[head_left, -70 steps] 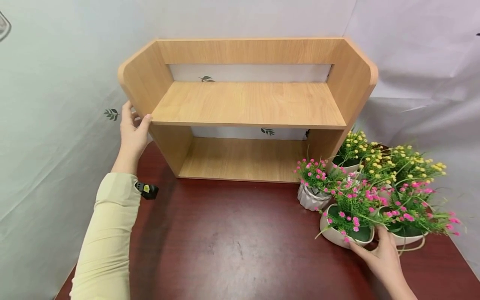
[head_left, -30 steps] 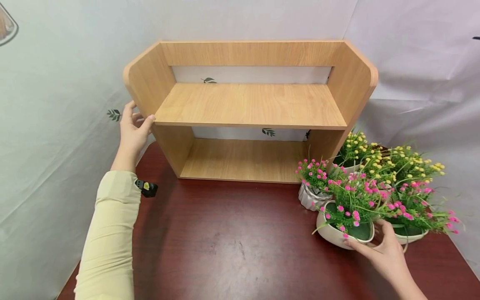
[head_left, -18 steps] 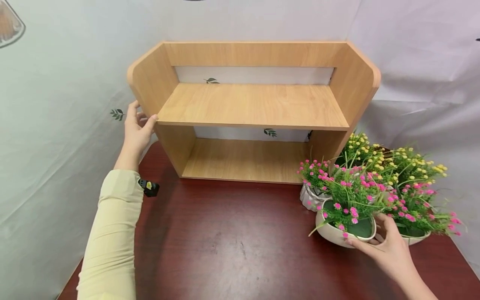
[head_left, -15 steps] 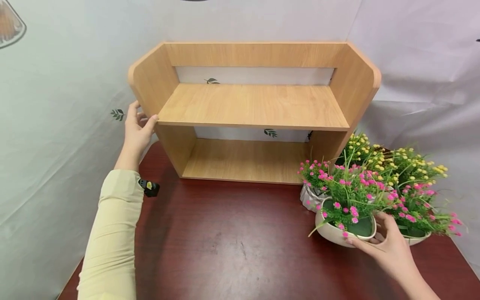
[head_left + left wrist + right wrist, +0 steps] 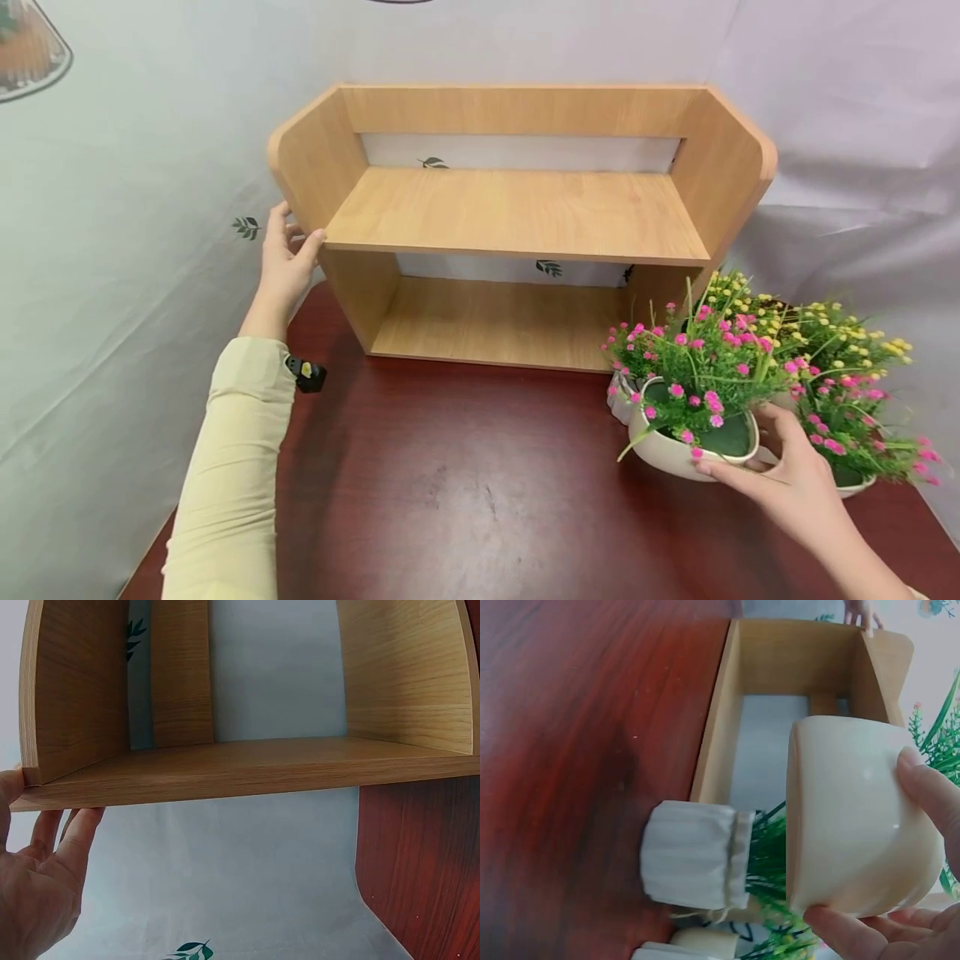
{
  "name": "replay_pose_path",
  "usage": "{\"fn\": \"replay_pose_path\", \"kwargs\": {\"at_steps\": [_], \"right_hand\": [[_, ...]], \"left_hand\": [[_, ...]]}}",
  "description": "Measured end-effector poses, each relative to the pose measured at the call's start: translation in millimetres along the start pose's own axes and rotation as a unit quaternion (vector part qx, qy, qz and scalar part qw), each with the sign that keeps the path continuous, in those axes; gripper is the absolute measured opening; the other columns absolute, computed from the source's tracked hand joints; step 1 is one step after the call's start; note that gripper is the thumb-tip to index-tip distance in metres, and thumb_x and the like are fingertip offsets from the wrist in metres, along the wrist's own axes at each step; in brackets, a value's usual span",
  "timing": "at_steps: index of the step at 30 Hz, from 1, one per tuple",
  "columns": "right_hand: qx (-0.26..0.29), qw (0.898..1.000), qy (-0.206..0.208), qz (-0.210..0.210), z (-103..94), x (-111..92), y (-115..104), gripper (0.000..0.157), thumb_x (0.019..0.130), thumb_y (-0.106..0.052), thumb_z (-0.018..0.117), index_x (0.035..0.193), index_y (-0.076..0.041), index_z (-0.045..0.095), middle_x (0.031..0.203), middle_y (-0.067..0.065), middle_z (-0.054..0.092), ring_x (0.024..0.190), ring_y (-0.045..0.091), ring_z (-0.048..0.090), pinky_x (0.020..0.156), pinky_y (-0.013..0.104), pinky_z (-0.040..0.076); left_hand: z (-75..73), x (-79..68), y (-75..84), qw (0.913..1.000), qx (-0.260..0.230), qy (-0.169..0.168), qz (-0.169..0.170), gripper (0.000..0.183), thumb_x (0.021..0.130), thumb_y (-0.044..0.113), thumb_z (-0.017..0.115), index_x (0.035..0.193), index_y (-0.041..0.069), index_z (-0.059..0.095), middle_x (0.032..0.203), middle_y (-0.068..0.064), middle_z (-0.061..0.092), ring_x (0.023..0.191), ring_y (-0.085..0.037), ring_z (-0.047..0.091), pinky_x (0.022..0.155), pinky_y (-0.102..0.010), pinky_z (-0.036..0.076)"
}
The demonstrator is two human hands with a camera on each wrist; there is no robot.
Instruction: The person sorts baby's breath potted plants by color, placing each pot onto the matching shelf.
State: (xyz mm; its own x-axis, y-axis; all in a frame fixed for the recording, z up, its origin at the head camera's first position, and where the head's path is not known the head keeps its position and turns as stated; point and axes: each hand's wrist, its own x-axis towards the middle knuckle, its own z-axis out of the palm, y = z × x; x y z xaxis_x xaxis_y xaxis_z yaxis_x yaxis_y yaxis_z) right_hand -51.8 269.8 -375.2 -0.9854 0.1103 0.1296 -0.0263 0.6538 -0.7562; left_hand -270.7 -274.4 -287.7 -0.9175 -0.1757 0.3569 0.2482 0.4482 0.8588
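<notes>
In the head view my left hand grips the left side panel of a two-tier wooden desk shelf, its thumb on the front edge and its fingers round the outer side. The left wrist view shows the same hand at the panel's edge. At the right my right hand holds a smooth cream flowerpot of pink artificial flowers, thumb on the near wall and fingers at the right side. In the right wrist view this pot is raised off the table.
A small white fluted pot with pink flowers stands by the shelf's right front corner. Behind and right are more potted plants, with yellow flowers and pink flowers. The dark red table extends in front of the shelf; pale fabric walls surround it.
My right hand has taken a fuller hold of the cream flowerpot and lifted it up from the table. My left hand stays on the shelf's side panel; the head view has shifted slightly.
</notes>
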Motion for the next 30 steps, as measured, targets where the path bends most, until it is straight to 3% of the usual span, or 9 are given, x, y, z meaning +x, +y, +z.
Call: {"fn": "replay_pose_path", "kwargs": {"at_steps": [5, 9, 16, 22, 23, 25, 29, 30], "right_hand": [[0.004, 1.000, 0.005, -0.017, -7.3, 7.4, -10.5, 0.085, 0.070, -0.012, 0.084, 0.136, 0.003, 0.033, 0.111, -0.023, 0.046, 0.090, -0.022, 0.046, 0.069, 0.003, 0.042], [-0.019, 1.000, 0.006, -0.009, -17.0, 15.2, -21.0, 0.088, 0.070, -0.018, 0.085, 0.139, -0.002, 0.034, 0.105, -0.034, 0.044, 0.084, -0.018, 0.048, 0.066, 0.005, 0.039], [-0.016, 1.000, 0.016, -0.012, -31.9, 28.6, -36.8, 0.090, 0.071, -0.019, 0.085, 0.141, -0.002, 0.031, 0.113, -0.024, 0.042, 0.093, -0.023, 0.041, 0.071, -0.001, 0.036], [-0.050, 0.998, 0.036, -0.020, -40.3, 41.3, -55.5, 0.094, 0.069, -0.022, 0.086, 0.143, 0.000, 0.031, 0.127, 0.013, 0.045, 0.087, -0.018, 0.038, 0.061, 0.006, 0.040], [-0.056, 0.998, 0.036, -0.018, -41.7, 44.5, -59.6, 0.094, 0.070, -0.023, 0.085, 0.143, -0.001, 0.031, 0.129, 0.019, 0.043, 0.091, -0.012, 0.043, 0.061, 0.007, 0.038], [-0.062, 0.997, 0.036, -0.021, -44.0, 52.0, -67.4, 0.091, 0.071, -0.025, 0.085, 0.143, -0.002, 0.034, 0.131, 0.021, 0.043, 0.098, 0.006, 0.049, 0.062, 0.008, 0.035], [-0.051, 0.998, 0.027, -0.033, -45.8, 66.4, -82.5, 0.087, 0.072, -0.026, 0.083, 0.143, -0.009, 0.037, 0.136, 0.013, 0.042, 0.099, 0.011, 0.048, 0.065, 0.006, 0.034], [-0.047, 0.998, 0.027, -0.038, -45.2, 69.6, -85.7, 0.086, 0.072, -0.025, 0.083, 0.143, -0.011, 0.037, 0.134, 0.007, 0.043, 0.096, 0.004, 0.046, 0.065, 0.005, 0.035]], "left_hand": [[2.2, 1.9, -2.3, 0.9999, -0.010, -0.005, 0.005, 0.051, 0.099, 0.020, 0.047, 0.145, 0.033, 0.027, 0.128, -0.015, 0.047, 0.121, -0.029, 0.050, 0.099, -0.053, 0.043], [3.4, 2.7, -3.7, 0.9998, -0.017, 0.003, 0.004, 0.051, 0.099, 0.018, 0.048, 0.145, 0.030, 0.029, 0.121, -0.010, 0.050, 0.115, -0.026, 0.053, 0.097, -0.051, 0.045], [5.6, 0.7, -1.0, 1.0000, -0.005, 0.005, 0.005, 0.052, 0.098, 0.019, 0.049, 0.145, 0.029, 0.029, 0.125, -0.015, 0.050, 0.117, -0.029, 0.053, 0.096, -0.051, 0.045], [7.4, -1.3, 2.8, 0.9999, 0.006, -0.002, 0.016, 0.051, 0.099, 0.019, 0.048, 0.145, 0.027, 0.029, 0.128, -0.018, 0.049, 0.118, -0.032, 0.053, 0.094, -0.047, 0.047], [7.5, -1.2, 3.0, 0.9999, 0.006, 0.000, 0.015, 0.051, 0.099, 0.020, 0.048, 0.145, 0.027, 0.029, 0.128, -0.017, 0.049, 0.117, -0.032, 0.053, 0.093, -0.046, 0.048], [7.6, -0.4, 2.7, 0.9999, 0.005, 0.006, 0.012, 0.050, 0.098, 0.020, 0.049, 0.145, 0.027, 0.031, 0.127, -0.016, 0.049, 0.116, -0.031, 0.054, 0.090, -0.044, 0.048], [7.4, 1.1, 2.6, 0.9999, 0.000, 0.012, 0.003, 0.050, 0.098, 0.021, 0.050, 0.144, 0.029, 0.031, 0.127, -0.015, 0.049, 0.116, -0.030, 0.054, 0.091, -0.046, 0.048], [7.5, 0.9, 2.8, 0.9999, 0.000, 0.012, 0.002, 0.050, 0.098, 0.021, 0.050, 0.144, 0.029, 0.031, 0.127, -0.015, 0.049, 0.116, -0.030, 0.054, 0.092, -0.046, 0.048]]}}
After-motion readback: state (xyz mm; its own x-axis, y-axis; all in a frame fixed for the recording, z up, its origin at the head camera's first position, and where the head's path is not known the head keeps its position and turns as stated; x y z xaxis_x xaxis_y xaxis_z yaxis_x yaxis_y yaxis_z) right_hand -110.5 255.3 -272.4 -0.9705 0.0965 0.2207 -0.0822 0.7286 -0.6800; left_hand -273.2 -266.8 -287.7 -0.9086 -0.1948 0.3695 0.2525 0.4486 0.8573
